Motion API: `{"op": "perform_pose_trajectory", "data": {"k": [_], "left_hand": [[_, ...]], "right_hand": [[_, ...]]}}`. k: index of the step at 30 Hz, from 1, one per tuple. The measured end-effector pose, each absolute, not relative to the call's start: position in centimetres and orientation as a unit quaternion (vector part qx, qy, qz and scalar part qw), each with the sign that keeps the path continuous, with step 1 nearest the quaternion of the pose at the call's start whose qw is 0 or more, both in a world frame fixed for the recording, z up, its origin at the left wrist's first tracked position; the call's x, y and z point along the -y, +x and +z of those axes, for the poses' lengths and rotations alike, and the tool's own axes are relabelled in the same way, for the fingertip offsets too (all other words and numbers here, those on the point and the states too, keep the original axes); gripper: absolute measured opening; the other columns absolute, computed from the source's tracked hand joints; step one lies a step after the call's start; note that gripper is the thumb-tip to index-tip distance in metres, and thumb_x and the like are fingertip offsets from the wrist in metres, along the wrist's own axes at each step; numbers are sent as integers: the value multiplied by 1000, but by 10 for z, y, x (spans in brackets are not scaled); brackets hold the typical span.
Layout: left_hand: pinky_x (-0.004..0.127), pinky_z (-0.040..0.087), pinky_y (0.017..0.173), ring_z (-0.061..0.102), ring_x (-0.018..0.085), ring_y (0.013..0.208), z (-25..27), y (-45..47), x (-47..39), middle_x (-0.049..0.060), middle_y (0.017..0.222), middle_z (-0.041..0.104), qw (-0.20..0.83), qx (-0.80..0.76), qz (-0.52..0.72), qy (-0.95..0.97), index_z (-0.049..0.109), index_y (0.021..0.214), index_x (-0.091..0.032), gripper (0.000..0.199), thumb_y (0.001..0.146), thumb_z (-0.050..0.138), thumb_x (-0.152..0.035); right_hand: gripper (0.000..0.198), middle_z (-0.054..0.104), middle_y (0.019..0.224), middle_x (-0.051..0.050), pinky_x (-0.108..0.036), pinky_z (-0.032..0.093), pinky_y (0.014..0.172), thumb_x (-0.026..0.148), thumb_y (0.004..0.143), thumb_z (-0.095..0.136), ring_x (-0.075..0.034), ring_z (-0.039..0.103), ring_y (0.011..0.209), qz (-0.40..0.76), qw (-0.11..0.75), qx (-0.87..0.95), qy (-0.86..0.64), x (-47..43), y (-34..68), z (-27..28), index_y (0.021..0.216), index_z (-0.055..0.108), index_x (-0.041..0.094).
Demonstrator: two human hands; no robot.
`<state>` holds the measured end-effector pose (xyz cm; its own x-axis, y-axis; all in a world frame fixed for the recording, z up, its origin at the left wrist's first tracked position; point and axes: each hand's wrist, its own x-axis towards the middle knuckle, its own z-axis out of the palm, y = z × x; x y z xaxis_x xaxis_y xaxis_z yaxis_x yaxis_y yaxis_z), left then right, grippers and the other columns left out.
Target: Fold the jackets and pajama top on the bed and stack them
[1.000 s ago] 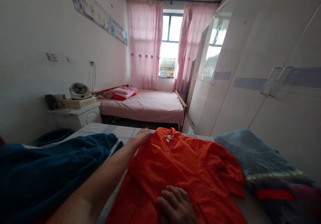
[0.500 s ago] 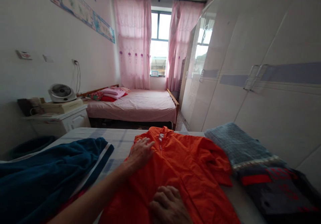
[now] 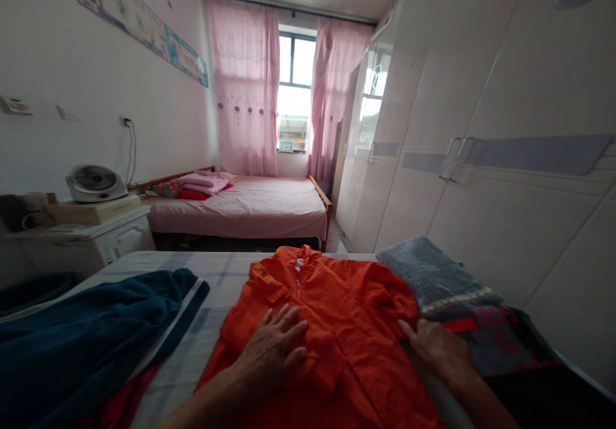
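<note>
An orange zip-front jacket (image 3: 337, 307) lies spread on the bed before me, collar away from me and front up. My left hand (image 3: 274, 345) rests flat on its left side, fingers spread over the sleeve folded across there. At the jacket's right edge, my right hand (image 3: 440, 349) has the end of the other sleeve between thumb and fingers; the fingers are partly hidden under the cloth.
A dark teal garment (image 3: 110, 320) with a white stripe lies left on the checked sheet (image 3: 192, 333). On the right are a folded blue-grey cloth (image 3: 428, 272) and a dark garment with red print (image 3: 500, 342). White wardrobes (image 3: 505, 224) line the right side.
My left hand has drawn nearer with the left sleeve now folded in on the jacket front. My right hand has moved from the jacket's lower middle to the right sleeve. The view has turned slightly right.
</note>
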<state>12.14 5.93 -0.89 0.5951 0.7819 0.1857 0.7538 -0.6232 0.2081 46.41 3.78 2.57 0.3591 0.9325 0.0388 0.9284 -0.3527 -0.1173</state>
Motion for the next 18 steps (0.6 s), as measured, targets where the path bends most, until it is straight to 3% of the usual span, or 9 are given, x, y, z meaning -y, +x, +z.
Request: {"op": "perform_pose_trajectory", "data": {"k": [3,7,14,18], "left_hand": [[55,23,108,29,27,135,-18,122,-49,6,148,31,72,-413,120,900,35,137,-35,48,91,38,-47],[55,22,108,30,27,134,-24,120,-49,5,147,31,56,-414,131,899,35,137,-36,48,91,39,-47],[54,24,108,34,26,132,-20,122,-46,6,144,38,54,-413,159,895,42,134,-34,45,89,44,-43],[48,24,110,41,23,128,-19,122,-48,4,138,47,140,-421,239,864,53,124,-30,37,91,40,-39]], "right_hand": [[40,69,77,-18,-38,47,65,48,83,39,-31,67,75,41,114,581,-805,-43,470,0,67,59,17],[10,66,73,-11,-31,45,61,20,72,45,-23,65,67,-11,247,594,-766,-58,473,-2,74,55,19],[17,56,97,-12,-38,43,87,17,78,33,-23,55,97,-177,425,633,-622,-81,437,104,85,48,19],[21,58,112,-5,-31,39,95,13,86,34,-16,52,105,-166,387,798,-432,-55,363,119,82,53,22]]}}
